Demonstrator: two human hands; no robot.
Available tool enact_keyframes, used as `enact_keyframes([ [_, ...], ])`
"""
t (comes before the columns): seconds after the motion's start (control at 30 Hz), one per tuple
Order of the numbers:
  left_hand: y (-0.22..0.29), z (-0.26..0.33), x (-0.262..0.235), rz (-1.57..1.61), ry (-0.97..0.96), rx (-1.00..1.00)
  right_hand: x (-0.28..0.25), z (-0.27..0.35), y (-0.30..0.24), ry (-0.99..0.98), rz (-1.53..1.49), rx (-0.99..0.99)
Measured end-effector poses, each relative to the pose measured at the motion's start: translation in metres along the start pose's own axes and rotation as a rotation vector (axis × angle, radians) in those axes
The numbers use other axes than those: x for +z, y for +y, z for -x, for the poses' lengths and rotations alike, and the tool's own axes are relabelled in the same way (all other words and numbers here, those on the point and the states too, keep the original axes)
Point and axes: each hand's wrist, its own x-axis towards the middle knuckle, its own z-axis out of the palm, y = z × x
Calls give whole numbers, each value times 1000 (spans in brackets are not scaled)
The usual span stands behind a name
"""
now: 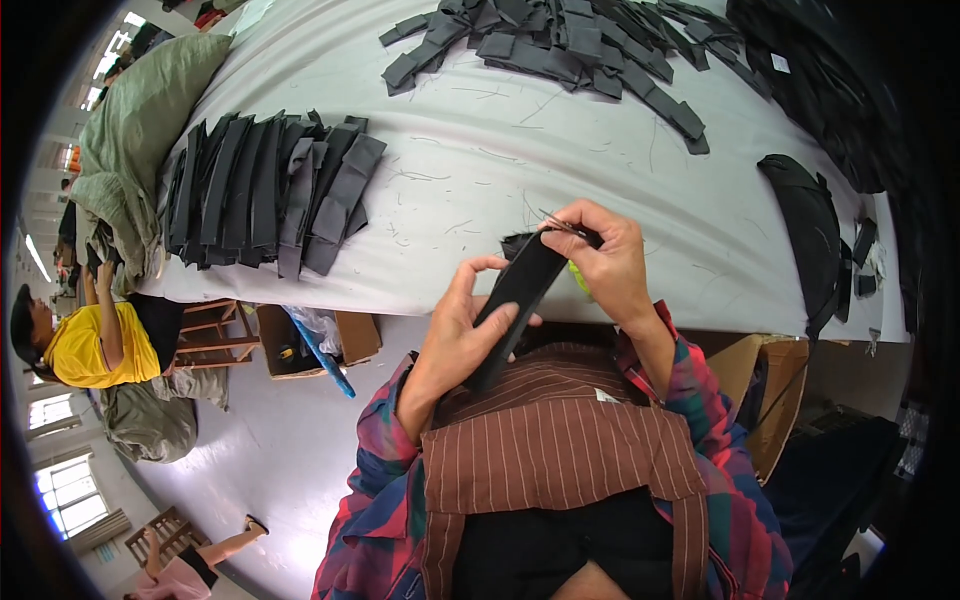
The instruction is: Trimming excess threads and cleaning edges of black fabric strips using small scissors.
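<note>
Close to the table edge, my left hand (470,325) grips a folded black fabric strip (527,285), thumb on top and fingers behind it. The strip slants up and to the right. My right hand (605,255) is closed at the strip's upper end around small thread snips (556,221); their thin metal tips show above the strip, and a yellow-green part shows below the fingers. Most of the snips is hidden by the hand. To the left lies a row of stacked black strips (265,195). A loose heap of similar strips (560,45) covers the far part of the table.
Loose thread ends lie across the white-covered table (450,200). A black bag-like piece (800,215) rests at the right edge. Below the table stand an open cardboard box (360,338) at left and another carton (770,390) at right. A co-worker in yellow (100,340) is at far left.
</note>
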Motion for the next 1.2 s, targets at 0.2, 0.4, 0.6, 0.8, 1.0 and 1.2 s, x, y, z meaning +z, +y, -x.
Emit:
enact_keyframes([
  [0.2,-6,-15,-11,384,227,117,10,19,-7,-214,171,-345],
  [0.4,10,-10,-7,719,111,103,22,28,6,-143,168,-394],
  [0.6,-3,-14,-4,349,241,197,19,26,0,-206,245,-335],
  [0.8,0,-13,-2,311,224,259,13,14,-14,-96,489,-317],
  [1.0,-2,-13,-2,273,204,278,20,12,-12,-70,575,-413],
  [1.2,-2,-13,-2,234,206,279,20,9,-12,-50,608,-463],
])
